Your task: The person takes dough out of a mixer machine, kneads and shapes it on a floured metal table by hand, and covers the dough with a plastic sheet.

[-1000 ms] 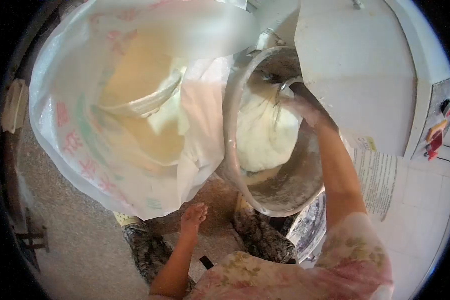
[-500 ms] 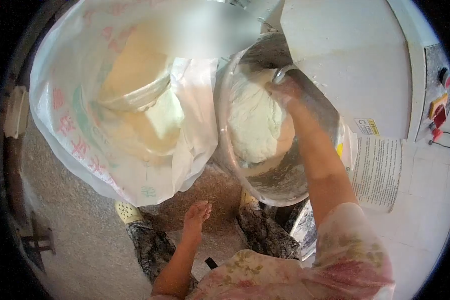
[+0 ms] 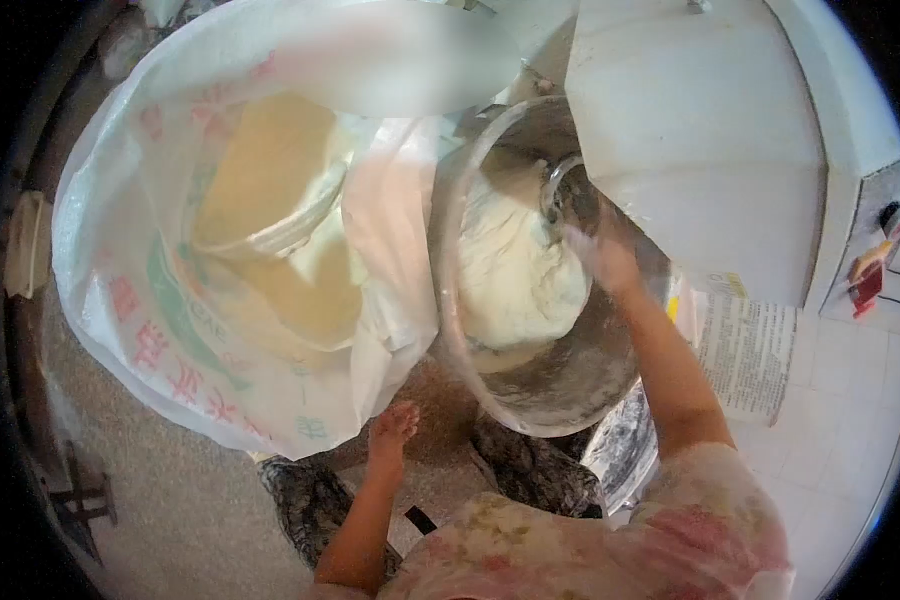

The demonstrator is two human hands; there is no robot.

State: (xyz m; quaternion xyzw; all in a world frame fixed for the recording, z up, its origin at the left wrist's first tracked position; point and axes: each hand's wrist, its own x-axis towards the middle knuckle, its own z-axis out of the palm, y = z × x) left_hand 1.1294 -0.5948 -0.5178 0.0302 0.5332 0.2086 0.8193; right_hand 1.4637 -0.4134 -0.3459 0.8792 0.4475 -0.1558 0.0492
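Note:
My right hand (image 3: 608,252) is inside a large metal mixing bowl (image 3: 452,290), at the right edge of a big pale lump of dough (image 3: 515,275). It is blurred by motion, so how its fingers are bent does not show. Just above it a curved metal mixer part (image 3: 558,185) comes down by the dough. My left hand (image 3: 395,425) hangs low in front of my body, below the bag's edge. It holds nothing, and its fingers are loosely bent and slightly apart.
A large white plastic bag (image 3: 110,300) with red and green print stands open at left, with a scoop-like container (image 3: 270,170) and pale powder inside. The white machine housing (image 3: 700,120) overhangs the bowl's right side. Switches (image 3: 870,275) and a printed sheet (image 3: 745,350) are farther right.
My right hand has moved down and right, away from the dough's top. The dough's surface and the metal mixer part look shifted. My view has moved slightly; my left hand stays low.

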